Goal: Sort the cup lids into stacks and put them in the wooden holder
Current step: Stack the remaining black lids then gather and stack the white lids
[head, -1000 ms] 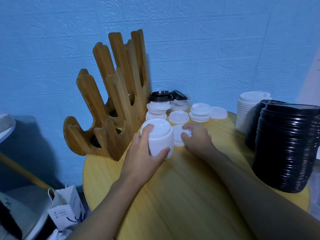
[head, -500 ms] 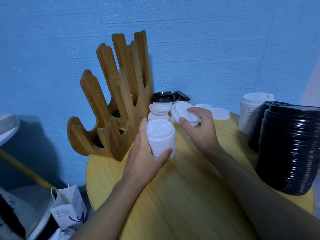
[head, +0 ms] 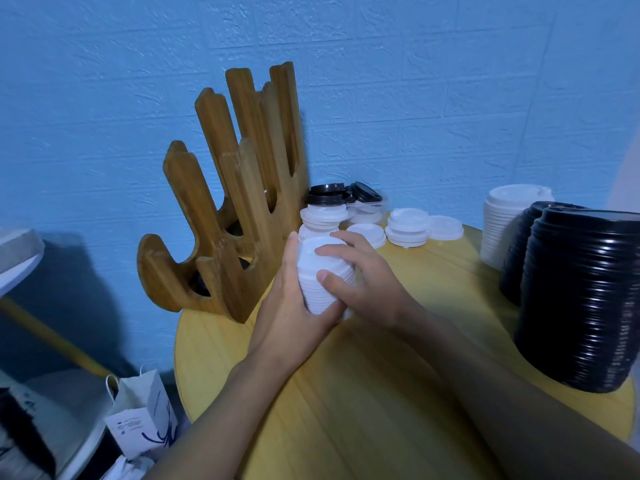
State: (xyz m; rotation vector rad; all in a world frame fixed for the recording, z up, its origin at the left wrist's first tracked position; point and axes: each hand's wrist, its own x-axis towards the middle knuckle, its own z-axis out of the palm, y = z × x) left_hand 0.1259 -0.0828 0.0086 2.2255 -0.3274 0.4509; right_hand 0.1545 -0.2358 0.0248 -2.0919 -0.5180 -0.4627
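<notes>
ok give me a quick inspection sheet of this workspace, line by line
surface: round yellow wooden table, lids along its far side
job's things: white lid stack held in front of the wooden holder; small white lid piles and black lids behind it; tall white stack and tall black stacks at the right; holder slots too dark to tell
clutter: paper bag beside the table, lower left
hands: left hand grips the stack's side; right hand holds its top and other side
cables: nothing seen
surroundings: blue brick-pattern wall
</notes>
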